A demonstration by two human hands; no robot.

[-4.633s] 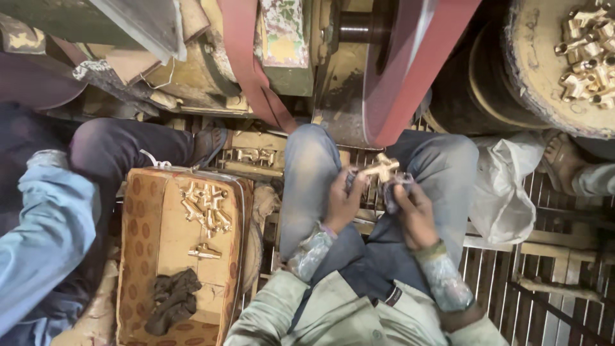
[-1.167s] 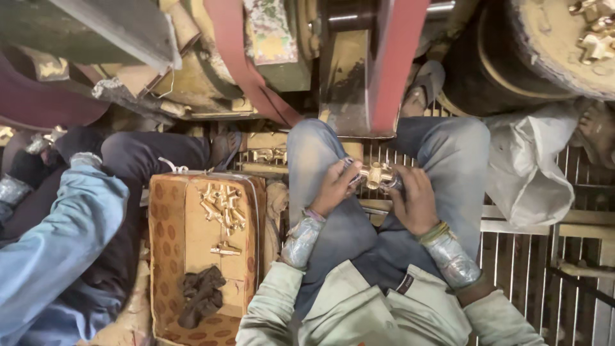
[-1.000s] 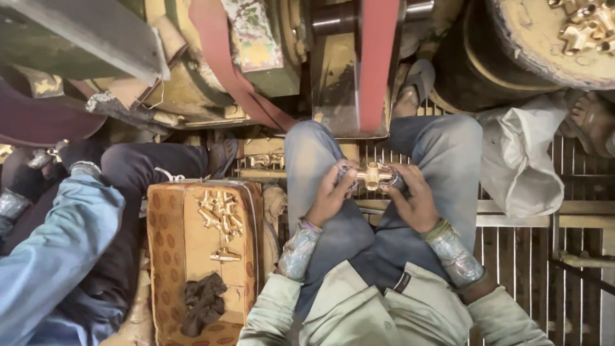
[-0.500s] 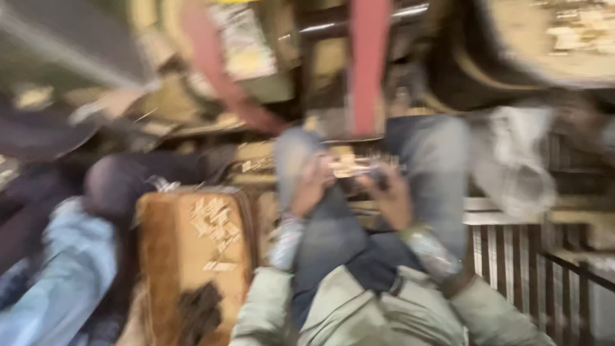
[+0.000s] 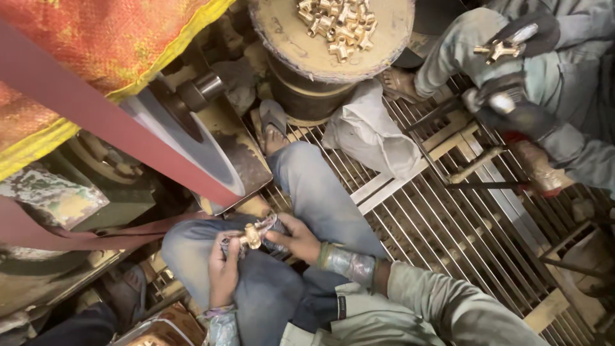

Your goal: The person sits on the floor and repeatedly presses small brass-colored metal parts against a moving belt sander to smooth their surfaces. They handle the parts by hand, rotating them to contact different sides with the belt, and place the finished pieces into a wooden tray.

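I sit with my knees apart and hold a small brass fitting (image 5: 251, 235) between both hands above my lap. My left hand (image 5: 223, 264) grips it from the near side. My right hand (image 5: 296, 236) grips its other end, with a bit of cloth wrapped around the fingers. Both wrists wear silvery taped cuffs. Just beyond my hands runs a dark red sanding belt (image 5: 115, 125) over a grey metal wheel (image 5: 192, 144).
A round tub (image 5: 391, 48) topped with several brass fittings stands ahead. A white sack (image 5: 375, 138) lies on the metal floor grate (image 5: 448, 230). Another person at the upper right holds a brass fitting (image 5: 496, 48). An orange woven sack (image 5: 96, 45) covers the machine.
The view has swung to the right and turned: the patterned tray and the blue-sleeved person at left are gone, the tub and another worker now show. My hands still hold the fitting.
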